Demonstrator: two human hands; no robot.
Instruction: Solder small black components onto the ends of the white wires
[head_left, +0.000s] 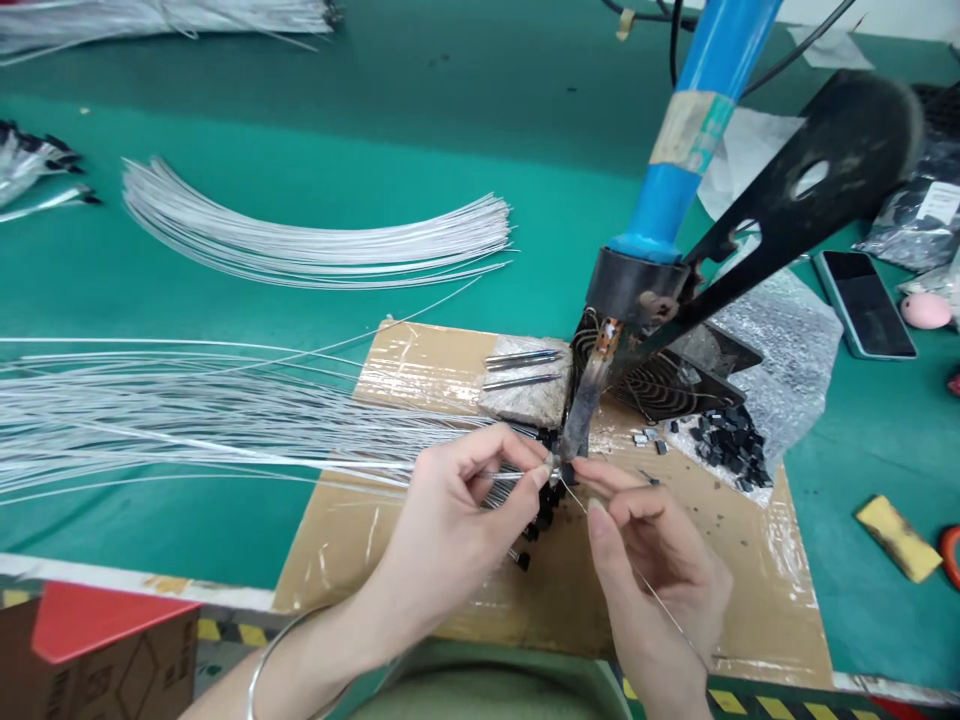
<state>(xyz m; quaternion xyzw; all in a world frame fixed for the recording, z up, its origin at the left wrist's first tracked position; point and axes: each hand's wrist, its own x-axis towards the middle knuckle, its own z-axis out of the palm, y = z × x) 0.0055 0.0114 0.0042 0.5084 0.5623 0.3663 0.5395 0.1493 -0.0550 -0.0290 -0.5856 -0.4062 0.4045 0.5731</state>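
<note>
My left hand (469, 510) is closed in a pinch on a white wire, its end right at the tip of a soldering iron (664, 190). The iron has a blue handle and points down from a black bracket (795, 190). My right hand (660, 570) pinches a thin strand of solder wire (664, 605), which runs from the iron's tip across the palm. The exact joint is hidden by the fingertips. Many white wires (225, 410) with dark ends reach in from the left, under and beside my left hand. Black connectors (523, 560) show just below it.
Brown cardboard (420, 370) covers the green table (300, 130). A cut wire bundle (322, 245) lies behind. Around the iron are a black fan (645, 385), a pad (525, 400) with metal-tipped wires, and small black pieces (731, 450). A phone (866, 305) and yellow sponge (896, 537) sit right.
</note>
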